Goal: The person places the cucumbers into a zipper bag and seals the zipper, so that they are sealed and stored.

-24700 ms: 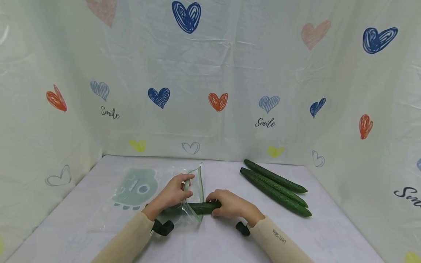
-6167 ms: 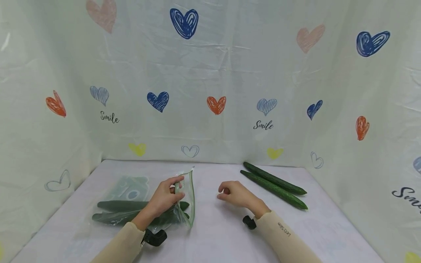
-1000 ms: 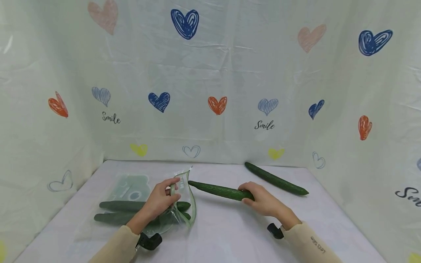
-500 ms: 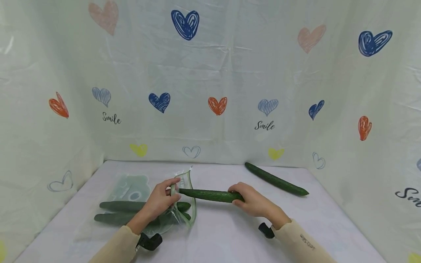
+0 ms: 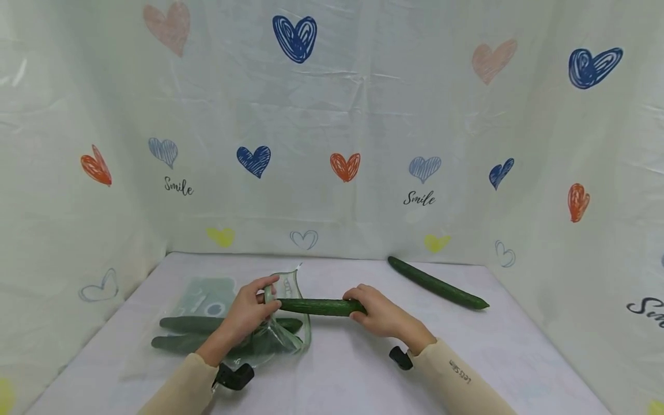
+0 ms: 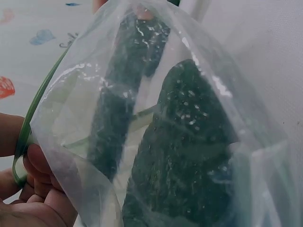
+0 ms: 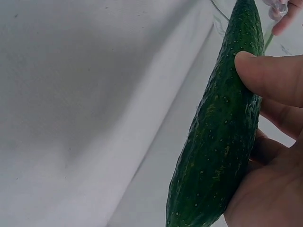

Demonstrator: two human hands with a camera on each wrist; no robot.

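Note:
My left hand (image 5: pixel 240 316) pinches the green-edged rim of a clear zip bag (image 5: pixel 302 344), holding its mouth up toward the right. Inside the bag lie two cucumbers, one behind (image 5: pixel 189 324) and one in front (image 5: pixel 176 344). My right hand (image 5: pixel 383 311) grips another dark green cucumber (image 5: pixel 313 306) by its right end, thumb along its side in the right wrist view. The cucumber's left end is in the bag's mouth, near my left fingertips. Through the cloudy film (image 6: pixel 255 118), the left wrist view shows dark green cucumber shapes.
One loose cucumber (image 5: pixel 438 283) lies slanted at the back right of the white-covered table (image 5: pixel 353 374). A pale green cartoon print (image 5: pixel 207 297) shows on the bag. A white curtain with hearts (image 5: pixel 363 115) hangs behind and at both sides.
My right hand has moved left, carrying the cucumber's tip into the bag's mouth. The left hand stays at the rim. Six seconds ago two cucumbers lay at the back right; now one does.

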